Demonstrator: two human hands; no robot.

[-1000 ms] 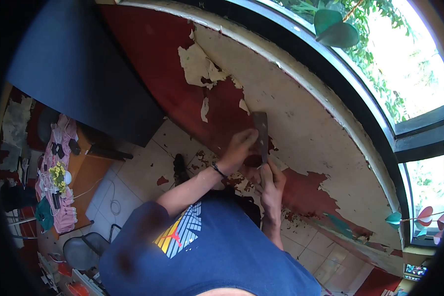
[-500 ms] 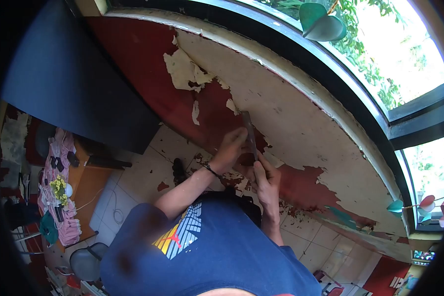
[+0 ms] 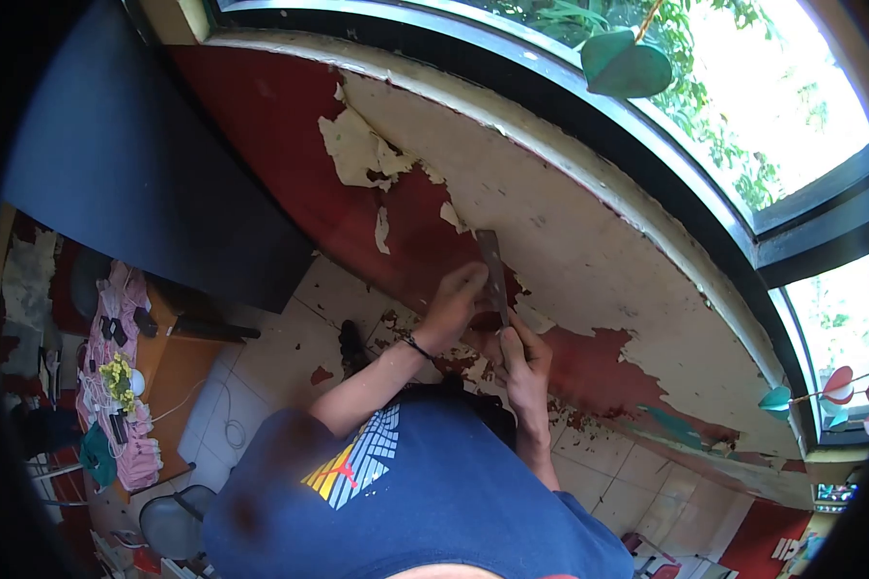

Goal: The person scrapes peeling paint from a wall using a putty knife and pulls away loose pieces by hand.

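A long flat metal scraper (image 3: pixel 493 270) stands at a slight tilt against the wall. Its far end meets the torn edge where red paint (image 3: pixel 420 217) gives way to the pale bare wall surface (image 3: pixel 570 222). My right hand (image 3: pixel 524 365) is closed round the scraper's lower end. My left hand (image 3: pixel 456 301), with a dark band at the wrist, has its fingers curled against the blade's left side, higher up. The fingertips of the left hand are partly hidden. Loose paint flaps (image 3: pixel 355 150) curl off the wall further up and left.
Paint flakes litter the tiled floor (image 3: pixel 304 338) below the wall. A dark panel (image 3: pixel 154 164) stands at left, above a wooden desk (image 3: pixel 185 372) with a pink cloth and small items. A window frame (image 3: pixel 734 227) curves along the top right, with a hanging heart decoration (image 3: pixel 628 66).
The view has shifted slightly, so the surroundings sit a little lower. Both hands keep their hold on the scraper, whose blade face now shows slightly wider. No clear difference in the paint edge.
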